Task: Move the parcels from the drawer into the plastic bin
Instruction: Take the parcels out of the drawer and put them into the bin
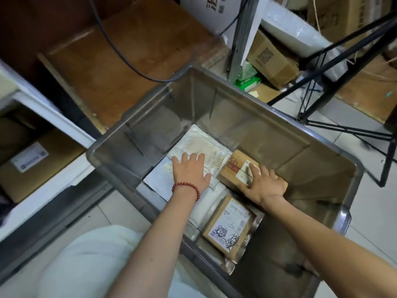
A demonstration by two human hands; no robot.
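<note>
Two hands reach down into the grey plastic bin (137,123), which stands on a pale tiled floor (356,214) in a cluttered storeroom. At the bin's left, the white drawer (53,119) stands open with a labelled brown parcel (32,162) still inside, and a brown wooden panel (129,50) lies behind it, crossed by a black cable (120,55). Beyond the bin's far right corner are a cardboard carton (272,61), a green packet (247,82) and the black legs of a tripod (335,127). On the bin's floor near its left wall, the left hand (190,173), with a red bead bracelet (187,187) at the wrist, presses flat, fingers straight, on a white flat pouch (199,140). Just beside it, the right hand (265,184) lies on a small brown box (233,169), forefinger straight on its label; whether the other fingers clamp it cannot be told. Toward the near wall, a scribbled-on box (227,224) rests on a silver bag (256,220).
</note>
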